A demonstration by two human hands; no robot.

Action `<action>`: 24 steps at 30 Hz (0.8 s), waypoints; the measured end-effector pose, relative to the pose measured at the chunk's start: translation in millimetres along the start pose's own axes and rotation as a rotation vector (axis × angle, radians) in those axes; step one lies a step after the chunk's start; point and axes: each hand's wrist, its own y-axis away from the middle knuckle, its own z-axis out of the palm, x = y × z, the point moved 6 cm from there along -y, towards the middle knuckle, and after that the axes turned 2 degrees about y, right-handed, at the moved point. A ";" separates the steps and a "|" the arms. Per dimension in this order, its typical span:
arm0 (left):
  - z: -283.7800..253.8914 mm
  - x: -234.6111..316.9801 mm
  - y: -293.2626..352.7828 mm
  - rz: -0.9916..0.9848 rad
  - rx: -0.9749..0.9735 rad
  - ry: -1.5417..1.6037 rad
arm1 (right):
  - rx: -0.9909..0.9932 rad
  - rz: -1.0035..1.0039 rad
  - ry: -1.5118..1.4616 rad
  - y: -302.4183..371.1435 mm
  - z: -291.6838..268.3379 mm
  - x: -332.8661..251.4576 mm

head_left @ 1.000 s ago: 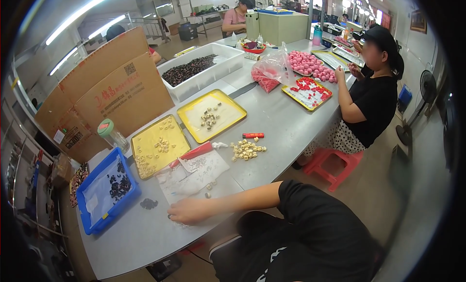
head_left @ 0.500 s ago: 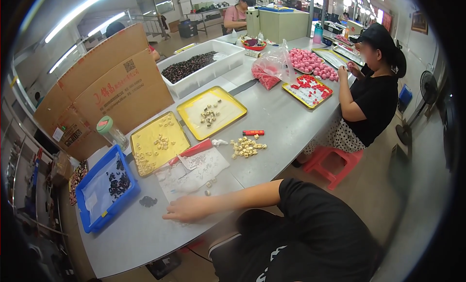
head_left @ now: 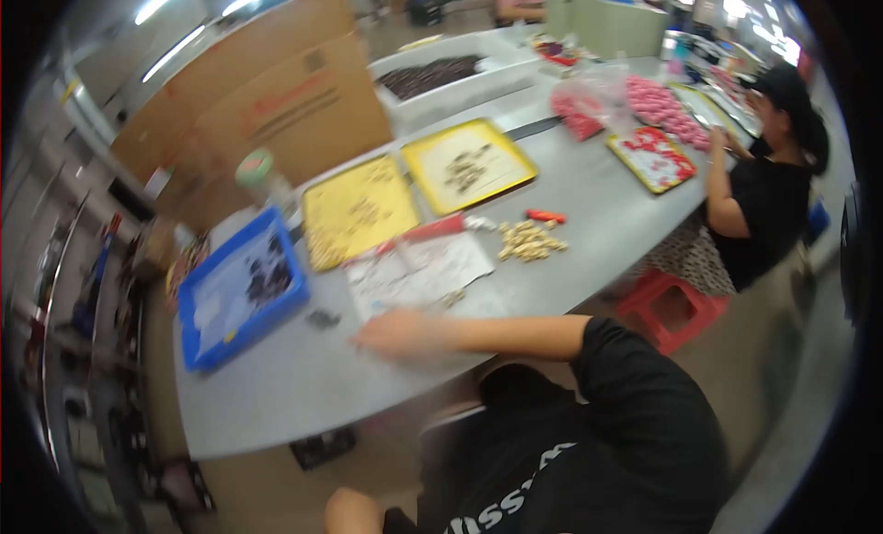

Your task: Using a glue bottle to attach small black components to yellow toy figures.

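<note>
My right hand [head_left: 400,334] is at the near edge of the grey table, beside a white paper sheet [head_left: 418,275] strewn with small bits. Motion smears its fingers, so what they hold, if anything, cannot be made out. Just left of it lies a small dark patch of pieces [head_left: 322,319]. Beyond the sheet's right corner is a pile of small cream-and-gold pieces [head_left: 531,241] with a red lighter-like stick [head_left: 545,216]. A red strip [head_left: 432,230] runs along the sheet's far edge. Only a bare part of my left arm [head_left: 354,513] shows at the lower edge; that hand is out of view.
A blue tray [head_left: 189,327] with black pieces stands left. Two yellow trays [head_left: 317,203] hold small pieces, backed by a cardboard box [head_left: 276,138], a lidded jar [head_left: 258,171] and a white bin [head_left: 432,88]. A co-worker [head_left: 763,194] sits right, on a red stool [head_left: 676,309].
The view has swung, so the table sits higher and farther right. Part of my left arm has come in at the bottom. My right hand stays near the dark patch, now more blurred.
</note>
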 end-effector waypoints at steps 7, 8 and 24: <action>-65.7 -4.5 34.2 -0.003 0.222 -0.174 | -0.060 0.080 -0.087 6.2 -27.7 13.7; -87.8 -3.0 43.4 -0.074 0.228 -0.181 | -0.069 0.071 -0.092 3.3 -27.4 9.3; -214.3 -114.0 238.2 -1.269 -1.021 -0.956 | 0.189 0.115 -0.102 -0.9 -21.0 23.2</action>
